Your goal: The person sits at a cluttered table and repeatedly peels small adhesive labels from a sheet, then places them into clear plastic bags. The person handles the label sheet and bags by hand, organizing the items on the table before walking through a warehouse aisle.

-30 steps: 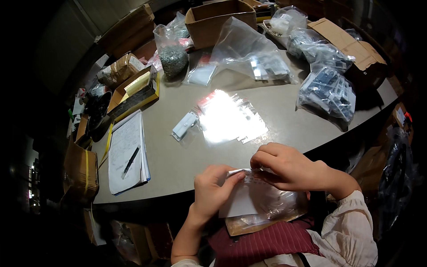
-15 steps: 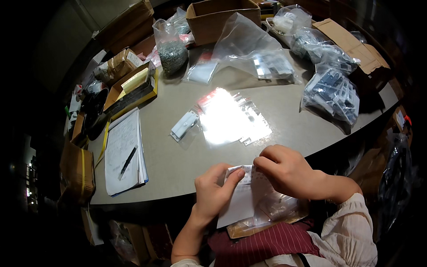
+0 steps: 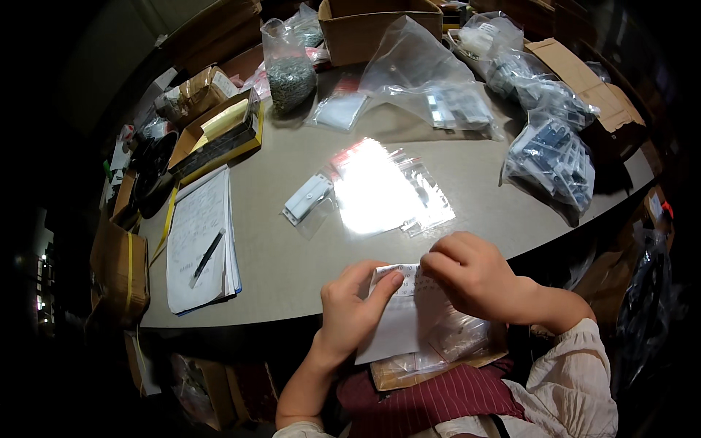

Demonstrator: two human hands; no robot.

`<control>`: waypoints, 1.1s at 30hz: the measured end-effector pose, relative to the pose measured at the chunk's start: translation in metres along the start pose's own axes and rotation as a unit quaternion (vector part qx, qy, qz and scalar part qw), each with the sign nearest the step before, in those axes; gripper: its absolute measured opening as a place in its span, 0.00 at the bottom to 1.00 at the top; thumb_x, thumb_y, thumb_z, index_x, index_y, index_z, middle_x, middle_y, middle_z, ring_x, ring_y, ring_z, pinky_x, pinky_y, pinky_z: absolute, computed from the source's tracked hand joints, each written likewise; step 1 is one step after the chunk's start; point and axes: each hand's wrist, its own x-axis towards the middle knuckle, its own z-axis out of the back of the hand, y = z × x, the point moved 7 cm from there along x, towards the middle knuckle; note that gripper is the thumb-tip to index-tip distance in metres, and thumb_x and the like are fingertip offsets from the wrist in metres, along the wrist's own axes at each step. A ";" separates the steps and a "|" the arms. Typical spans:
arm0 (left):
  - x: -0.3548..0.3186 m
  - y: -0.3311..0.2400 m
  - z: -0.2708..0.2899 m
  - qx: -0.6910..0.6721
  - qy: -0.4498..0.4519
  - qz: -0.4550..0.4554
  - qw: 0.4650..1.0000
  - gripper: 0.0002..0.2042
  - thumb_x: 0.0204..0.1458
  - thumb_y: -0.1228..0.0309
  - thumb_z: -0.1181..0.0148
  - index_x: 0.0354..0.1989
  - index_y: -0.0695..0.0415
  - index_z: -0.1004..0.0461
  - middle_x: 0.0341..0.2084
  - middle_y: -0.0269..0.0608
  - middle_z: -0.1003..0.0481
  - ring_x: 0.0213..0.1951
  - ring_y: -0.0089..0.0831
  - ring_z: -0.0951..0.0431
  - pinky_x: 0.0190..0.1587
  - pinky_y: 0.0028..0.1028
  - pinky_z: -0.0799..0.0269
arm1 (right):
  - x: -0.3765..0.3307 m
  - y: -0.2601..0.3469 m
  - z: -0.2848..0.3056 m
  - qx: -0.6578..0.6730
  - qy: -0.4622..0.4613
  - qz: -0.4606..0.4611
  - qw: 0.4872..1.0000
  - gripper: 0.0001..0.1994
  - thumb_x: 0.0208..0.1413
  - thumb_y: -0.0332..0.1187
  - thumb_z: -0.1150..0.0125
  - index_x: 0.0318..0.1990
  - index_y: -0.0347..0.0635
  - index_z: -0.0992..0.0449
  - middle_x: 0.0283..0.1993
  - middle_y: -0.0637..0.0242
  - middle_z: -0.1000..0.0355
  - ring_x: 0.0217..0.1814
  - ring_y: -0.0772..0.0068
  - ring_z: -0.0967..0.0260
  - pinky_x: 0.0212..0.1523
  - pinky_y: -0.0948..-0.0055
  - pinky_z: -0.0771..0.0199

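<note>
Between my hands is a white sheet of printed labels [image 3: 391, 332], tilted up at the table's near edge. My left hand [image 3: 349, 310] grips its upper left part, with the thumb lying on the front. My right hand [image 3: 478, 281] is closed in a pinch at the sheet's upper right corner; its fingertips are partly hidden, so I cannot tell whether a single label is between them. Behind and below the sheet, a cardboard box [image 3: 391, 379] with clear plastic bags [image 3: 460, 337] in it sits against my lap.
Zip bags [image 3: 372, 186] glare mid-table, beside a bagged white plastic part [image 3: 307, 197]. A notepad [image 3: 193, 252] with a pen [image 3: 207, 257] lies left. Bags of screws [image 3: 290, 80] and dark parts [image 3: 551, 160], plus an open carton [image 3: 380, 29], stand farther back.
The view has shifted slightly, so the table things sit a little differently. Both hands stay at the sheet in nearly the same pose.
</note>
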 end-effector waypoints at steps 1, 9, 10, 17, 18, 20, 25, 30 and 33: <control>0.001 0.001 0.001 -0.002 0.001 0.010 1.000 0.09 0.60 0.70 0.28 0.42 0.62 0.15 0.31 0.46 0.15 0.33 0.30 0.15 0.38 0.29 0.22 | 0.001 0.005 0.001 0.004 0.008 0.027 1.000 0.14 0.49 0.20 0.29 0.43 0.38 0.23 0.38 0.58 0.28 0.38 0.53 0.27 0.39 0.58 0.24; 0.010 0.000 0.004 0.003 -0.009 0.000 1.000 0.10 0.60 0.69 0.28 0.42 0.62 0.15 0.31 0.45 0.15 0.33 0.28 0.15 0.39 0.29 0.22 | 0.069 -0.091 0.018 0.159 0.172 -0.116 0.965 0.09 0.64 0.32 0.35 0.43 0.34 0.23 0.33 0.57 0.25 0.34 0.65 0.26 0.38 0.63 0.26; 0.012 0.001 0.003 0.014 -0.004 -0.006 1.000 0.09 0.60 0.69 0.28 0.42 0.62 0.15 0.31 0.45 0.15 0.33 0.28 0.16 0.39 0.29 0.22 | 0.079 -0.107 0.011 0.152 0.187 -0.113 0.964 0.13 0.63 0.36 0.35 0.42 0.32 0.24 0.31 0.54 0.25 0.32 0.61 0.28 0.37 0.63 0.27; 0.005 0.010 0.012 -0.044 0.002 0.005 0.999 0.08 0.59 0.71 0.29 0.41 0.62 0.16 0.31 0.44 0.15 0.32 0.28 0.16 0.40 0.29 0.21 | 0.095 -0.153 -0.025 0.015 0.250 -0.137 0.958 0.23 0.57 0.48 0.28 0.41 0.31 0.22 0.34 0.46 0.22 0.38 0.48 0.22 0.41 0.56 0.25; 0.003 0.013 0.013 -0.072 -0.008 0.004 0.997 0.08 0.59 0.71 0.29 0.41 0.63 0.16 0.30 0.43 0.15 0.32 0.28 0.16 0.39 0.29 0.21 | 0.090 -0.153 -0.019 -0.011 0.264 -0.141 0.954 0.26 0.56 0.51 0.26 0.41 0.31 0.22 0.35 0.46 0.21 0.38 0.47 0.21 0.41 0.56 0.24; 0.002 0.013 0.014 -0.096 0.018 0.038 0.994 0.08 0.58 0.73 0.28 0.42 0.62 0.16 0.34 0.44 0.14 0.36 0.29 0.15 0.41 0.30 0.21 | 0.070 -0.148 -0.008 -0.028 0.309 -0.149 0.939 0.32 0.52 0.58 0.24 0.42 0.32 0.22 0.35 0.47 0.21 0.39 0.46 0.21 0.41 0.55 0.24; 0.007 -0.002 0.006 -0.015 0.067 -0.137 0.988 0.08 0.52 0.75 0.26 0.40 0.59 0.16 0.45 0.44 0.14 0.52 0.38 0.16 0.53 0.34 0.24 | 0.052 -0.088 0.001 0.059 0.336 -0.102 0.934 0.26 0.56 0.51 0.24 0.42 0.33 0.23 0.33 0.53 0.21 0.35 0.50 0.22 0.38 0.58 0.25; 0.004 -0.034 -0.010 0.136 0.111 -0.271 0.946 0.08 0.48 0.72 0.26 0.35 0.56 0.19 0.56 0.43 0.18 0.62 0.43 0.21 0.64 0.40 0.34 | 0.079 -0.102 -0.006 0.196 0.188 -0.069 0.960 0.10 0.57 0.27 0.32 0.41 0.35 0.26 0.32 0.58 0.24 0.33 0.59 0.26 0.37 0.64 0.27; 0.002 -0.029 -0.014 0.177 0.117 -0.290 0.933 0.09 0.48 0.70 0.26 0.35 0.56 0.18 0.54 0.44 0.17 0.61 0.43 0.21 0.66 0.45 0.35 | 0.088 -0.105 -0.022 0.114 0.173 -0.059 0.977 0.09 0.56 0.26 0.34 0.39 0.34 0.28 0.33 0.54 0.24 0.34 0.53 0.26 0.37 0.61 0.27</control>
